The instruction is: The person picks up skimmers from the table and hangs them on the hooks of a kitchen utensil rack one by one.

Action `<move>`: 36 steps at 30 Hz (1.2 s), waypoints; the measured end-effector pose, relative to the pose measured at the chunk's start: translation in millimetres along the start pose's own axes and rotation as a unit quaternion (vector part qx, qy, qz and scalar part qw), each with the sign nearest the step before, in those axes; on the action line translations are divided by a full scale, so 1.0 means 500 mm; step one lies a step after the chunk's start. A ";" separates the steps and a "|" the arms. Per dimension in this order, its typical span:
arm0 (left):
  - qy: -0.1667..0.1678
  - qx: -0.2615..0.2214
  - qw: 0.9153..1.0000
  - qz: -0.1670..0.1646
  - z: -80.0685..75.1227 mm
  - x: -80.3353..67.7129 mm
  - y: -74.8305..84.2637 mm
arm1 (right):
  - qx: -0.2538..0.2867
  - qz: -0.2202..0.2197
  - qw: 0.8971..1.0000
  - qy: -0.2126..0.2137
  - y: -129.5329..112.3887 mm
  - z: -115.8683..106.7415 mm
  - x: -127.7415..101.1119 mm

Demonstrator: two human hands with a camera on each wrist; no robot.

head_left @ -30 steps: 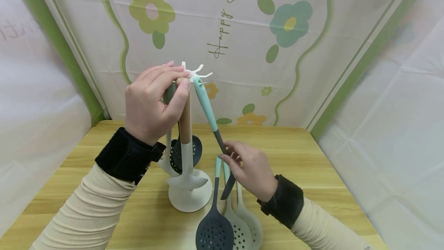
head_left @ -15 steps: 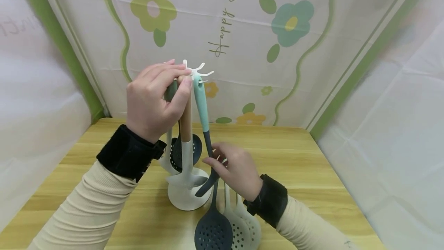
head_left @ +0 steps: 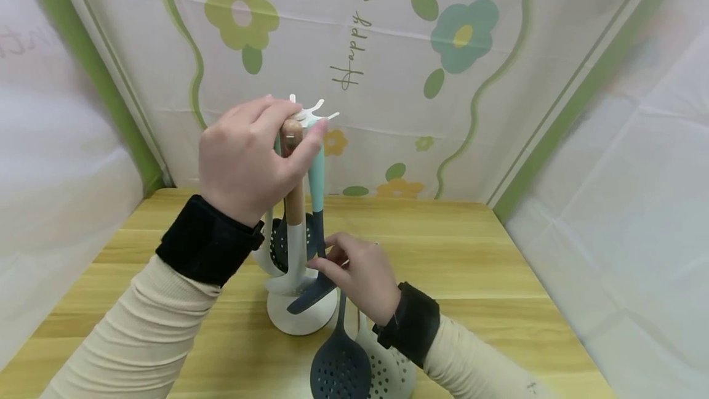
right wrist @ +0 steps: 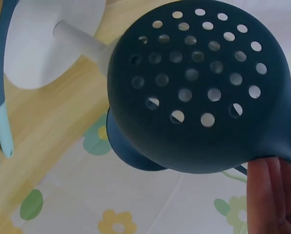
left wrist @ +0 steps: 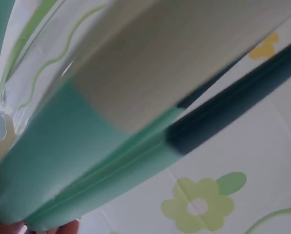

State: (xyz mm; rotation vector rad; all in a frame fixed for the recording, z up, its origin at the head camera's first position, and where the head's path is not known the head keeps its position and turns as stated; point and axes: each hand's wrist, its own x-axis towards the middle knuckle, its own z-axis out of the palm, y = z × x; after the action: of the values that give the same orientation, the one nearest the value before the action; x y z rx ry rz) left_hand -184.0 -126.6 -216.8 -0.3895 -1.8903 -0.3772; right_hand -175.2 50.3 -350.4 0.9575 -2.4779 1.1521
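Head view: skimmer [head_left: 318,226] pinched by right hand [head_left: 359,273]; rack [head_left: 303,318], partly blocked by wooden-handled utensil [head_left: 296,205], gripped by left hand [head_left: 246,156].

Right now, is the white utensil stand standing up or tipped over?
Standing up: its round base sits flat on the table, hooks on top.

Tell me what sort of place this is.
Likely a fabric-walled booth rather than a kitchen: flower-printed cloth backs a wood-grain tabletop bearing a white utensil stand.
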 end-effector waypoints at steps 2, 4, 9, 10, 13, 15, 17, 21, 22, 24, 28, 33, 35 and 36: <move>-0.014 0.028 0.999 -0.011 -0.002 0.004 0.006 | 0.008 0.002 1.000 0.001 0.000 0.004 -0.001; -0.028 0.054 0.998 -0.021 -0.003 0.009 0.014 | 0.023 0.003 1.000 0.001 0.003 0.008 -0.003; -0.047 0.094 0.994 -0.032 -0.004 0.023 0.031 | 0.076 -0.001 0.997 0.022 0.022 0.014 -0.017; -0.046 0.096 0.994 -0.034 -0.003 0.025 0.033 | 0.082 -0.004 0.996 0.029 0.027 0.015 -0.020; -0.042 0.095 0.994 -0.040 -0.002 0.025 0.035 | 0.086 -0.020 0.995 0.050 0.044 0.018 -0.032; -0.042 0.091 0.994 -0.039 -0.002 0.025 0.034 | 0.078 -0.026 0.995 0.060 0.055 0.019 -0.037; -0.041 0.085 0.995 -0.033 -0.002 0.025 0.032 | 0.077 -0.025 0.995 0.063 0.065 0.018 -0.042; -0.033 0.083 0.996 -0.016 0.001 0.023 0.030 | 0.090 -0.015 0.994 0.060 0.079 0.018 -0.052; -0.030 0.083 0.996 -0.013 0.002 0.023 0.029 | 0.092 -0.013 0.994 0.059 0.083 0.018 -0.054; -0.026 0.080 0.996 -0.010 0.003 0.021 0.028 | 0.091 -0.014 0.994 0.062 0.089 0.018 -0.057; -0.022 0.068 0.997 -0.015 0.006 0.020 0.026 | 0.077 -0.017 0.994 0.070 0.104 0.019 -0.062; -0.022 0.052 0.998 -0.014 0.008 0.019 0.020 | 0.073 0.006 0.995 0.069 0.126 0.017 -0.069; -0.019 0.044 0.999 -0.011 0.008 0.019 0.017 | 0.070 0.031 0.995 0.062 0.134 0.014 -0.072; -0.018 0.042 0.999 -0.009 0.008 0.018 0.016 | 0.067 0.046 0.995 0.058 0.139 0.013 -0.073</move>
State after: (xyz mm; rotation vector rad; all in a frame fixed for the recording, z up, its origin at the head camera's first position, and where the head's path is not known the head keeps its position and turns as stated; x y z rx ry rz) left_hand -187.0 -116.9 -209.2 -0.3249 -1.9398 -0.3035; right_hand -192.6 94.9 -412.8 0.7911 -2.3997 1.3786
